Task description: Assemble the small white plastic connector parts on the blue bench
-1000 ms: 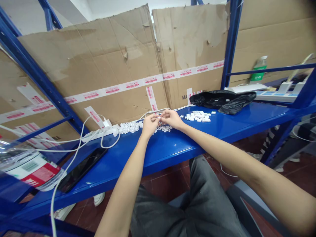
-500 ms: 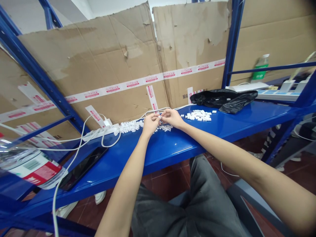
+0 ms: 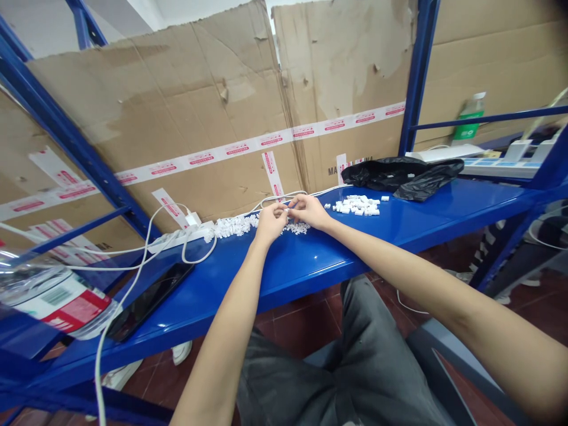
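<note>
Nothing has clearly moved: left hand (image 3: 270,225) and right hand (image 3: 310,213) still pinch a tiny white plastic piece (image 3: 287,210) between them. Loose white plastic bits (image 3: 234,227) left of the hands seem unhandled; chunkier white blocks (image 3: 357,205) to their right may be finished.

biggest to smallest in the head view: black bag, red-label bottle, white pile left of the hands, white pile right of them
1. Red-label bottle
2. Black bag
3. Left white pile and right white pile: too alike to rank
</note>
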A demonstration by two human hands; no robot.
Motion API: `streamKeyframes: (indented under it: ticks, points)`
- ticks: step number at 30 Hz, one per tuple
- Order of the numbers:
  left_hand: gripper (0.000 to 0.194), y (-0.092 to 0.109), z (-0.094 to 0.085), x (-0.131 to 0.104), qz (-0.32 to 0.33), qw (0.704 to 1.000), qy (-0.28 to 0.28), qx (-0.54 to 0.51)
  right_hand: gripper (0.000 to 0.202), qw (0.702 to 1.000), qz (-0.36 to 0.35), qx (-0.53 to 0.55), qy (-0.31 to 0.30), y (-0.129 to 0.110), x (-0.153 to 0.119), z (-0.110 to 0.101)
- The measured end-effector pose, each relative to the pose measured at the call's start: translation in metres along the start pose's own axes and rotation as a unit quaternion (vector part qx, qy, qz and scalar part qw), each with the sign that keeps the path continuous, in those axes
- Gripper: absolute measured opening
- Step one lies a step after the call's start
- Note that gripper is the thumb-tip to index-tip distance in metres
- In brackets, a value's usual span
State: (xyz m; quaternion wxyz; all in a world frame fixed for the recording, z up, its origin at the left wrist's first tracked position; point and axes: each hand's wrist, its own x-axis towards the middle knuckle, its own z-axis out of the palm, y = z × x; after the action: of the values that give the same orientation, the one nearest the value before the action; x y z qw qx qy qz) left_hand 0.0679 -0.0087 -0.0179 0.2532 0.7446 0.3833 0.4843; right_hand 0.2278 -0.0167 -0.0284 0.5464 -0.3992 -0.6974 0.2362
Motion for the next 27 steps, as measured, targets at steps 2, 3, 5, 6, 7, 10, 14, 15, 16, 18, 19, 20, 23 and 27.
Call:
streamKeyframes:
  ticks: [2,3,5,6,7,10,14,15,16,18,19,20,23,27]
  points:
    - [0.011,0.000,0.000,-0.001,0.021,0.999,-0.009,0.031,0.009,0.998,-0.019,-0.051,-0.007,0.000,-0.001,-0.001]
    - [0.013,0.000,0.000,-0.002,0.033,0.998,-0.011,0.046,0.007,0.997,-0.035,-0.072,-0.014,0.000,-0.001,-0.002]
    - [0.017,0.001,0.000,-0.003,0.054,0.996,-0.010,0.075,0.004,0.993,-0.065,-0.093,-0.024,-0.001,-0.002,-0.003]
    - [0.019,0.002,-0.001,-0.003,0.063,0.994,-0.007,0.088,0.004,0.993,-0.076,-0.092,-0.024,-0.001,-0.003,-0.004]
    - [0.020,0.002,-0.001,-0.003,0.071,0.992,-0.003,0.101,0.003,0.993,-0.083,-0.086,-0.023,-0.002,-0.003,-0.004]
    - [0.019,0.002,-0.002,-0.003,0.086,0.987,0.006,0.138,0.002,0.994,-0.084,-0.061,-0.018,-0.005,-0.002,-0.005]
    - [0.015,0.004,-0.003,-0.004,0.079,0.978,0.031,0.190,0.012,0.989,-0.094,-0.107,0.025,-0.009,-0.001,-0.007]
    - [0.015,0.006,-0.003,-0.005,0.072,0.975,0.042,0.205,0.016,0.985,-0.089,-0.140,0.048,-0.009,-0.001,-0.008]
    - [0.016,0.008,-0.003,-0.005,0.062,0.972,0.053,0.219,0.020,0.978,-0.076,-0.179,0.070,-0.009,-0.001,-0.010]
    - [0.017,0.012,-0.003,-0.007,0.042,0.966,0.071,0.246,0.022,0.957,-0.031,-0.271,0.100,-0.007,-0.001,-0.015]
    - [0.018,0.014,-0.004,-0.008,0.031,0.962,0.078,0.259,0.021,0.942,-0.003,-0.320,0.105,-0.006,-0.002,-0.017]
    - [0.017,0.016,-0.004,-0.008,0.021,0.959,0.082,0.271,0.021,0.924,0.026,-0.366,0.104,-0.004,-0.002,-0.020]
    - [0.017,0.020,-0.006,-0.010,-0.009,0.948,0.094,0.302,0.025,0.873,0.108,-0.467,0.086,0.001,-0.004,-0.025]
    - [0.017,0.021,-0.010,-0.010,-0.044,0.934,0.119,0.333,0.038,0.840,0.164,-0.514,0.062,0.004,-0.006,-0.025]
